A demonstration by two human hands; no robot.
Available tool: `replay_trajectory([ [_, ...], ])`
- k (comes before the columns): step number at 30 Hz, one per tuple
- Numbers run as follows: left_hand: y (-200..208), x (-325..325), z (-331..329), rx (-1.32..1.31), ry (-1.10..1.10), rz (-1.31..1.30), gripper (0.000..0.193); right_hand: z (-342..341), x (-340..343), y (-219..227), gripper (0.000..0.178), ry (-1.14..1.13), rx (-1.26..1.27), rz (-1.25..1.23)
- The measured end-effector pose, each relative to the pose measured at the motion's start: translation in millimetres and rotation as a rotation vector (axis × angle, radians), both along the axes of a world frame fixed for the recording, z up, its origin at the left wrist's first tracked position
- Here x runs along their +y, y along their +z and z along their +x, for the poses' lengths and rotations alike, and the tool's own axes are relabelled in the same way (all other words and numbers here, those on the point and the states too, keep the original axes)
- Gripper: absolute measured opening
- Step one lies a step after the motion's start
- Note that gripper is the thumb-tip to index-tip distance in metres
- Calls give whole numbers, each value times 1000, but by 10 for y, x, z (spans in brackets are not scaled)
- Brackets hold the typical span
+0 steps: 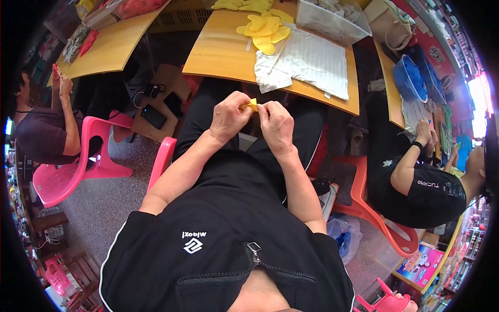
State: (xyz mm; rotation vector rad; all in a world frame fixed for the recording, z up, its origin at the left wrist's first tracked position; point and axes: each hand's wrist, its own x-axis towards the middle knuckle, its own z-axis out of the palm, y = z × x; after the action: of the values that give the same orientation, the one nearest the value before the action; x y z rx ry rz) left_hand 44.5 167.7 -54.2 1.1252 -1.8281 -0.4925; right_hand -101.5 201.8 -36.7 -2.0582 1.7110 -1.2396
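Between my two hands, above my lap, is a small yellow piece [253, 103] that looks like thin cloth or felt; most of it is hidden by my fingers. My left hand [228, 117] pinches its left side, fingers curled in. Thumb and fingertips of my right hand [277, 125] close on its right side. Beyond them, on the wooden table [218, 49], lies a loose pile of flat yellow cut pieces [265, 32]. A white cloth [317, 60] is spread beside that pile, close to the table's near edge.
A clear plastic bin [332, 23] of pale pieces stands at the table's back right. One person [49, 125] sits at left near a pink chair [83, 166]; another [421, 182] sits at right on an orange chair [364, 197]. Blue baskets [409, 80] stand on the right table.
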Motion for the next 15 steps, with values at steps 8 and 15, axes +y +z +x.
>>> replay_trajectory([
  [8, 106, -61, 59, -173, 47, -221, 17, -59, -67, -140, 22, 199, -767, 519],
  [15, -50, -12, -19, 49, 12, 46, 23, 85, 51, 70, 22, 171, -565, 382],
])
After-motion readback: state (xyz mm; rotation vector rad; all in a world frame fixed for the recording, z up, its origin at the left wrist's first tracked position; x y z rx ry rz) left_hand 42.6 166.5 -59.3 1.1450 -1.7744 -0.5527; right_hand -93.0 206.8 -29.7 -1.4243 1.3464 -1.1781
